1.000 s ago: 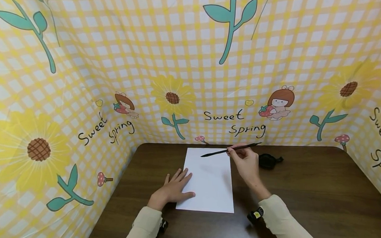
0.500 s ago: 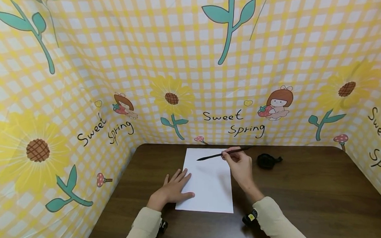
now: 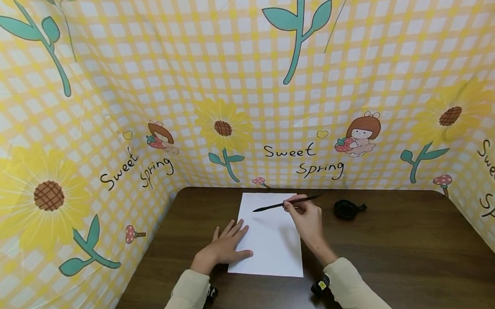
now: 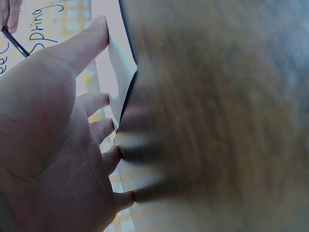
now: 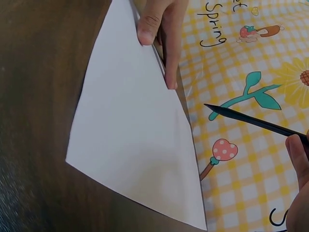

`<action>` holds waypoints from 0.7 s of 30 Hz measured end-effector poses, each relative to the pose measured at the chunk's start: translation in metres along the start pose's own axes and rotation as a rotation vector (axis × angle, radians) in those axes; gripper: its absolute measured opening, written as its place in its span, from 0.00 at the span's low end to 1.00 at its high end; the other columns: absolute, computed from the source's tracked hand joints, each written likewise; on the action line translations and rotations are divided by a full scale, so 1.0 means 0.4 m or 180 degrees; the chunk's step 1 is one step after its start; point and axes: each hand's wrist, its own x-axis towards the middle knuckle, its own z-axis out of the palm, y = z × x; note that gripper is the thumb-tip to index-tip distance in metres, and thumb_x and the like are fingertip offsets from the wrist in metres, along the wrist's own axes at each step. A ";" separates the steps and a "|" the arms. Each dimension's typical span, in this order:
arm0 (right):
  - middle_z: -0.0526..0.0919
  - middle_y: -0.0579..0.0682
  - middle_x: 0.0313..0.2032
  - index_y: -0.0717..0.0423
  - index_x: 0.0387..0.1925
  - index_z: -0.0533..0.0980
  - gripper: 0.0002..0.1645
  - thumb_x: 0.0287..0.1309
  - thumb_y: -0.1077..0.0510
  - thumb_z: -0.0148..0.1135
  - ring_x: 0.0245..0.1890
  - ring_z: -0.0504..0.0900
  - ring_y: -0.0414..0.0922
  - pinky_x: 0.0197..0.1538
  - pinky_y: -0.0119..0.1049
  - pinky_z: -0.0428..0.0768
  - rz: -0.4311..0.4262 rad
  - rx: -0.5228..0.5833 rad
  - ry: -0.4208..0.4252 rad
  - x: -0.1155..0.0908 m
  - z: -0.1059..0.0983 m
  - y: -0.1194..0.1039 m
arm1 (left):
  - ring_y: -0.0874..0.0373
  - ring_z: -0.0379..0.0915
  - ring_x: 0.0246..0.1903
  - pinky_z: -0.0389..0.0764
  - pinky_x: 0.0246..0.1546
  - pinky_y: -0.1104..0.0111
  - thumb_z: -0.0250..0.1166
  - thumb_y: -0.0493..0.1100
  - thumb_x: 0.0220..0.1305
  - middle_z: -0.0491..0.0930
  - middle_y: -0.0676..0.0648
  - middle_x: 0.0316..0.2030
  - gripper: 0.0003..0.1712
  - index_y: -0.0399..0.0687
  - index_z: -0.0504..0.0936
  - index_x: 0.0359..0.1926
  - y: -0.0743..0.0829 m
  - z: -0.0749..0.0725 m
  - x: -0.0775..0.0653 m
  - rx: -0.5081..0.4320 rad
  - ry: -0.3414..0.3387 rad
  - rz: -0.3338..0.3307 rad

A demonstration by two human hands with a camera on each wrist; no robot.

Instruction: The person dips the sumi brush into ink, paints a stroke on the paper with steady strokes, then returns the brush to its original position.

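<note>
My left hand (image 3: 222,246) rests with spread fingers across the left edge of a blank white sheet of paper (image 3: 274,248); the thumb and fingertips overlap the sheet. In the left wrist view, the paper's edge (image 4: 120,53) runs past the straight thumb. My right hand (image 3: 308,221) pinches a slim black pen-like stick (image 3: 270,207) with thumb and fingers above the sheet's upper right. The stick's pointed tip is directed left, over the upper part of the sheet. In the right wrist view, the dark tapered tip (image 5: 219,112) appears beyond the paper's edge.
A small black rounded object with a short projecting end (image 3: 349,209) lies right of the paper. The dark brown wooden tabletop (image 3: 401,253) meets a yellow checked cloth (image 3: 255,81) with flowers and lettering, which stands around the back and sides.
My right hand has moved left and slightly down with the black stick, bringing its tip lower over the sheet. The left hand and paper have stayed in place.
</note>
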 end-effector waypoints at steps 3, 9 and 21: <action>0.92 0.53 0.37 0.57 0.38 0.87 0.03 0.67 0.60 0.73 0.35 0.93 0.41 0.40 0.26 0.87 -0.0040 -0.0110 -0.0015 -0.003 0.005 0.006 | 0.40 0.38 0.86 0.40 0.78 0.28 0.63 0.71 0.71 0.47 0.45 0.87 0.53 0.52 0.57 0.85 0.000 0.000 0.000 0.0001 0.0008 0.0000; 0.91 0.56 0.38 0.59 0.38 0.87 0.03 0.66 0.62 0.74 0.37 0.94 0.51 0.41 0.27 0.88 -0.0050 0.0025 -0.0079 -0.012 0.017 0.012 | 0.39 0.38 0.86 0.40 0.78 0.28 0.63 0.71 0.71 0.47 0.45 0.87 0.53 0.52 0.57 0.85 0.001 0.002 0.000 0.0006 0.0017 -0.0005; 0.90 0.60 0.38 0.70 0.38 0.86 0.03 0.64 0.70 0.72 0.38 0.93 0.57 0.41 0.24 0.87 -0.0014 -0.0149 -0.0062 -0.030 0.033 -0.028 | 0.39 0.38 0.86 0.40 0.78 0.28 0.63 0.71 0.71 0.47 0.45 0.87 0.52 0.52 0.57 0.85 0.001 0.000 0.002 0.0003 0.0007 -0.0019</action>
